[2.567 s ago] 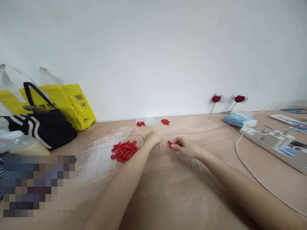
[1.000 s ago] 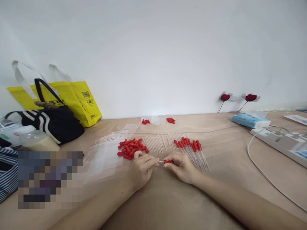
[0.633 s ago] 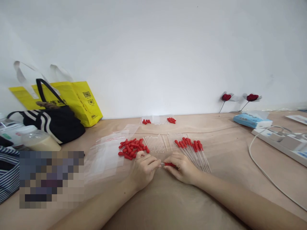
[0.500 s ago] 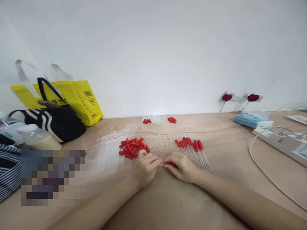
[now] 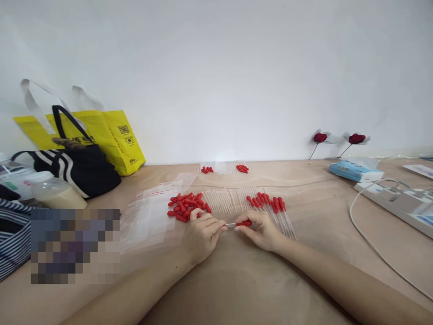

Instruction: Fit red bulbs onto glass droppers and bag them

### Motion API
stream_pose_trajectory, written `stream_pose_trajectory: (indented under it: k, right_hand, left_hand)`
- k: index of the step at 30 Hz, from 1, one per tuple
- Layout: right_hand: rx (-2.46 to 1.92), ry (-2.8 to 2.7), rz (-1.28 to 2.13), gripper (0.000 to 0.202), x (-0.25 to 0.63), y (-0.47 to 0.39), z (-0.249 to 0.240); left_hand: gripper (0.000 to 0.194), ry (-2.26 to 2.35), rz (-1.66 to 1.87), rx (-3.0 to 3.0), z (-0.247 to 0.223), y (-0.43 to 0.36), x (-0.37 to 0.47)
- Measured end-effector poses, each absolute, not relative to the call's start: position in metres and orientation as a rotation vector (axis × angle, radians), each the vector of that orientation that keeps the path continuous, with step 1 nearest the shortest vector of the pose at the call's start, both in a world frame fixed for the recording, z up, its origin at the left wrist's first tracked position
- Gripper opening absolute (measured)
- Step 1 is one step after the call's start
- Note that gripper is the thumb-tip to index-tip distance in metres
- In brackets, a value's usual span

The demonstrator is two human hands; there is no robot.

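A thin clear glass tube (image 5: 231, 225) is pinched in the fingers of my left hand (image 5: 204, 234). My right hand (image 5: 261, 231) grips a red rubber dropper bulb (image 5: 245, 223) that sits on the tube's right end. Just beyond my left hand lies a heap of loose red bulbs (image 5: 183, 206). Bare glass tubes (image 5: 216, 201) lie side by side behind the gap between my hands. Past my right hand, several droppers (image 5: 279, 205) with red bulbs on clear tubes rest in a slanted row, partly covered by that hand.
Clear zip bags (image 5: 154, 216) are spread to the left. A bag with tubes and red bulbs (image 5: 242, 169) lies near the wall. On the left are a yellow bag (image 5: 123, 149), a black bag (image 5: 91, 174) and a bottle (image 5: 61, 194). Tissues (image 5: 355, 170) and a power strip (image 5: 392, 198) stand right.
My hands have moved slightly apart, and my right fingers have opened a little around the bulb. More of the clear tube and the bulb now shows between them.
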State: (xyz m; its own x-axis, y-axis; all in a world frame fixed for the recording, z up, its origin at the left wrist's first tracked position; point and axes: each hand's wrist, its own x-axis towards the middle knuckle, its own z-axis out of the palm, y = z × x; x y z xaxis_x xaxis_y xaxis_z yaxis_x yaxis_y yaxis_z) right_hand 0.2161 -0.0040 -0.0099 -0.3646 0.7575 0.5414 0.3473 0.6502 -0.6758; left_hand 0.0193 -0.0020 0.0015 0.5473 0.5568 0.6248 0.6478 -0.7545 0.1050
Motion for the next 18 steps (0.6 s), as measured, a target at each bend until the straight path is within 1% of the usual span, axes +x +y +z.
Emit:
stream_pose_trajectory:
  k: [12,15,18]
  right_hand:
    - [-0.834,-1.958,0.626,0.01,0.2125,-0.0032,-0.0124]
    - [-0.854,-1.887,0.796,0.014,0.2141,-0.001,-0.0095]
    - [-0.862,-1.667,1.081,0.03,0.2119,-0.0009,-0.0081]
  left_hand:
    - [0.023,-0.981,-1.018,-2.632,0.0,-0.0028,0.021]
    - [0.022,-0.981,-1.032,-2.648,0.0007,-0.0021,0.0215]
    - [0.022,-1.028,-1.06,-2.657,0.0028,-0.0025,0.0238]
